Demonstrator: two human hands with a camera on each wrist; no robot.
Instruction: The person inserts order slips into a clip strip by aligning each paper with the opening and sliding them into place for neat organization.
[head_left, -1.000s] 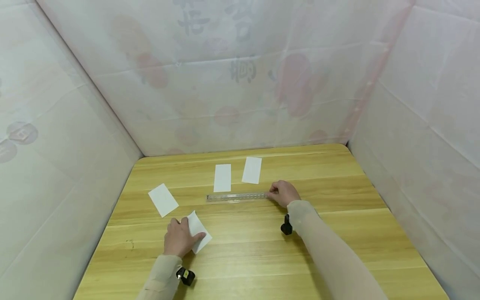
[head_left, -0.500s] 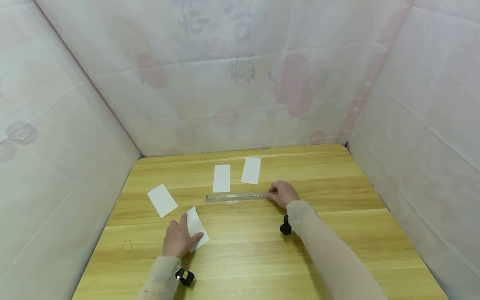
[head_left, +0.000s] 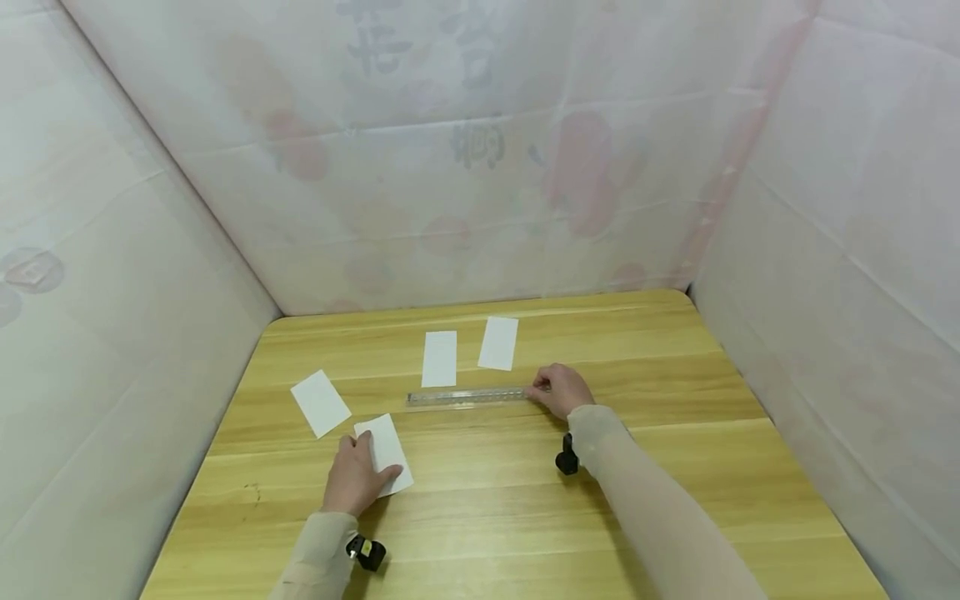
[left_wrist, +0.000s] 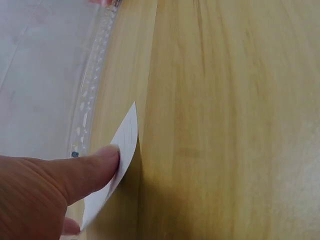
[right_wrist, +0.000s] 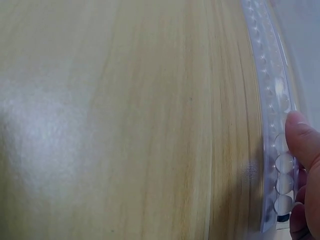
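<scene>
My left hand [head_left: 354,477] holds a white card [head_left: 387,454] at the front left of the table, fingers at its left side and thumb near its lower right. Seen from the left wrist, the card [left_wrist: 127,132] bows, with the thumb pressed on it and a shadow beneath. My right hand [head_left: 563,392] pinches the right end of a clear plastic strip [head_left: 465,398] lying crosswise mid-table. Up close in the right wrist view, the strip [right_wrist: 270,90] carries a row of clear round shapes, with a dark bit at its near end.
Two white cards, one to the left [head_left: 439,358] and one to the right [head_left: 498,342], lie behind the strip. A third card [head_left: 321,403] lies tilted at the left. The wooden table [head_left: 675,500] is enclosed by pale patterned cloth walls [head_left: 450,208].
The card in my left hand has shifted slightly up and left and turned, showing more of its face. My right hand keeps its hold on the strip; the head view has drifted slightly.
</scene>
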